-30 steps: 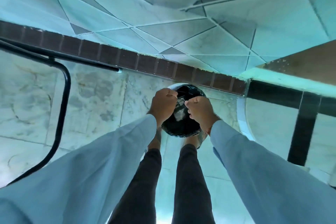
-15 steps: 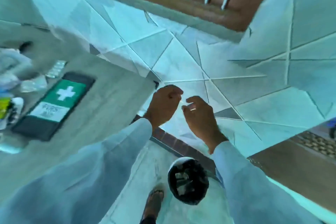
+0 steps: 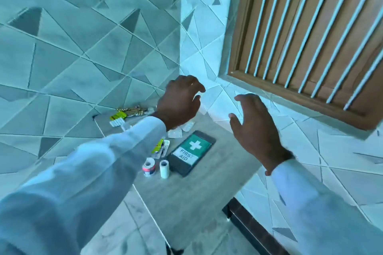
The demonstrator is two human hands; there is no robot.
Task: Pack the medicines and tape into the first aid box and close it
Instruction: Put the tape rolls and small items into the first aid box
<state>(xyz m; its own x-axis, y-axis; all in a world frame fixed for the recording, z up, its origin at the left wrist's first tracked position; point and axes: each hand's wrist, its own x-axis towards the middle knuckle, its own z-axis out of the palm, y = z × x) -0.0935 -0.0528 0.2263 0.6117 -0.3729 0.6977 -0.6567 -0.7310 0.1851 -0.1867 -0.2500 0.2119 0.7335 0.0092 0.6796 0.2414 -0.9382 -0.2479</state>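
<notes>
A dark first aid box (image 3: 191,153) with a green lid, a white cross and a "FIRST AID" label lies closed on a grey table (image 3: 192,198). Just left of it stand two tape rolls, one with a red and blue band (image 3: 148,167) and one plain white (image 3: 164,168). A yellow-green medicine pack (image 3: 160,148) and silver blister strips (image 3: 176,132) lie behind them. More medicine packs (image 3: 118,118) sit at the table's far end. My left hand (image 3: 179,102) hovers above the strips, fingers loosely curled, holding nothing. My right hand (image 3: 256,130) hangs open over the table's right side.
A tiled wall (image 3: 68,47) with a triangle pattern runs behind and left of the table. A brown wooden frame with white bars (image 3: 310,33) is set in the wall at upper right. Marble floor (image 3: 134,232) shows below the table's near edge.
The view has swung up from the floor and a black-lined bin to the table. Both hands have left the bin, come apart and now hover over the table.
</notes>
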